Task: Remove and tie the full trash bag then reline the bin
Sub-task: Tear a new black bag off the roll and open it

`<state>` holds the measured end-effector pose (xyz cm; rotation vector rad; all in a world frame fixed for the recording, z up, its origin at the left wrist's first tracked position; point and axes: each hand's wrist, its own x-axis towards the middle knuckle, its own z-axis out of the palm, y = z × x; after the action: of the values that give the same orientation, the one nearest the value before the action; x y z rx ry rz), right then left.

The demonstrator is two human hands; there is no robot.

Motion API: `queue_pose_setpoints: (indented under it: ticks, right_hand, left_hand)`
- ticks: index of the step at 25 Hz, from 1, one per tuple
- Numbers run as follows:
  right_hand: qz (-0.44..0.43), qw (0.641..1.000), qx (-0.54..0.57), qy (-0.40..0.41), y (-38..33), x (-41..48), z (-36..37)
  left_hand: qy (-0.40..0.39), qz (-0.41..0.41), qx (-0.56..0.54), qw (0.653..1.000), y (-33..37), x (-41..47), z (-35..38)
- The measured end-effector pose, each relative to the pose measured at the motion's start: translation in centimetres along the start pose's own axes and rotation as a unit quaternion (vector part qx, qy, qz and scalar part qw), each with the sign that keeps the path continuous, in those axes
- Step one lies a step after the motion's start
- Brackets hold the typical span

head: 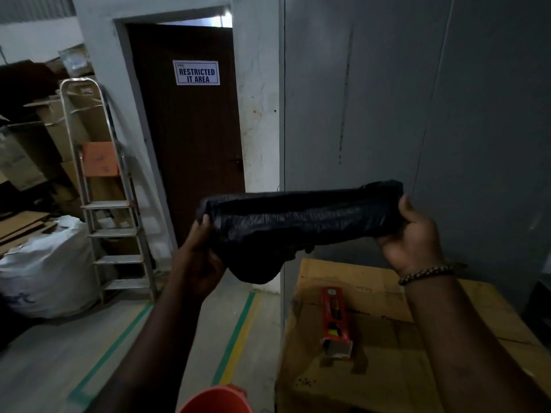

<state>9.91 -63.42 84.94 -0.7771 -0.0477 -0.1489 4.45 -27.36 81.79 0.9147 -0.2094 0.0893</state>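
Note:
A folded black trash bag (298, 219) is stretched flat between my two hands at chest height. My left hand (199, 257) pinches its left end, with a loose fold of plastic drooping beside the palm. My right hand (414, 236), a beaded bracelet on the wrist, grips the right end with curled fingers. Only the rim of an orange bin (217, 400) shows at the bottom edge, below my arms. A red box of bags (335, 320) lies on the cardboard carton under my right arm.
A large cardboard carton (387, 353) stands at the lower right against a grey wall. Ahead is a dark door with a "Restricted IT area" sign (196, 73). At left stand a metal stepladder (110, 204), a stuffed white sack (44, 263) and stacked cartons.

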Motion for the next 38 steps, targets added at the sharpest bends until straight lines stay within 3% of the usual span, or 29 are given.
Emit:
queue_pose_setpoints:
  ticks: [2, 5, 8, 12, 15, 17, 18, 20, 22, 24, 26, 29, 32, 35, 38]
  right_hand:
    - [0.018, 0.996, 0.013, -0.087, 0.5, -0.8, 0.1]
    - [0.037, 0.98, -0.138, -0.138, 2.0, -2.2, 1.1]
    - [0.027, 0.963, -0.263, -0.049, 1.9, -2.6, 2.0]
    - [0.0, 0.984, -0.17, 0.052, 0.1, -1.3, 0.8]
    - [0.001, 0.994, -0.101, -0.044, 0.4, -1.9, 0.5]
    - [0.041, 0.974, -0.185, -0.127, 1.4, -2.6, 0.9]
    - [0.058, 0.955, -0.261, -0.13, 2.1, -2.6, 0.8]
    - [0.046, 0.919, -0.379, -0.093, 2.8, -2.0, 0.6]
    - [0.002, 0.911, -0.411, -0.028, 2.3, -1.4, 0.4]
    - [-0.02, 0.937, -0.346, 0.049, 1.4, -1.0, -0.2]
    - [-0.04, 0.964, -0.252, 0.072, 0.5, -1.0, -0.3]
    - [-0.034, 0.986, -0.16, -0.037, 0.4, -1.8, 0.5]
    - [0.039, 0.956, -0.262, -0.128, 1.2, -3.2, 1.2]
    - [0.012, 0.927, -0.364, -0.089, 1.8, -2.3, 0.6]
    - [-0.024, 0.951, -0.303, 0.06, 1.0, -1.5, 0.1]
  left_hand:
    - [-0.073, -0.016, 0.023, 0.997, -0.3, -0.5, 0.6]
    - [-0.047, -0.048, 0.129, 0.989, -0.9, -1.0, 2.2]
    - [0.025, -0.055, 0.186, 0.981, -0.6, -0.9, 2.4]
    - [0.123, -0.025, 0.128, 0.984, 0.5, -0.3, 0.8]
    - [0.054, -0.042, 0.105, 0.992, 0.3, -0.7, 0.8]
    - [-0.024, -0.05, 0.104, 0.993, -0.4, -1.2, 1.3]
    - [-0.039, -0.047, 0.114, 0.992, -0.7, -1.2, 1.4]
    - [0.0, -0.05, 0.141, 0.989, -1.2, -0.9, 1.2]
    - [0.065, -0.04, 0.157, 0.985, -0.9, -0.5, 0.6]
    - [0.132, -0.031, 0.171, 0.976, -0.3, -0.2, -0.6]
    - [0.16, -0.015, 0.166, 0.973, 0.1, -0.2, -0.9]
    - [0.152, 0.001, 0.16, 0.975, -0.3, -0.4, 0.4]
    - [0.043, -0.042, 0.151, 0.987, -0.4, -1.3, 1.7]
    - [0.031, -0.049, 0.184, 0.981, 0.1, -1.9, 1.4]
    - [0.124, -0.025, 0.209, 0.97, 1.1, -2.0, 0.9]
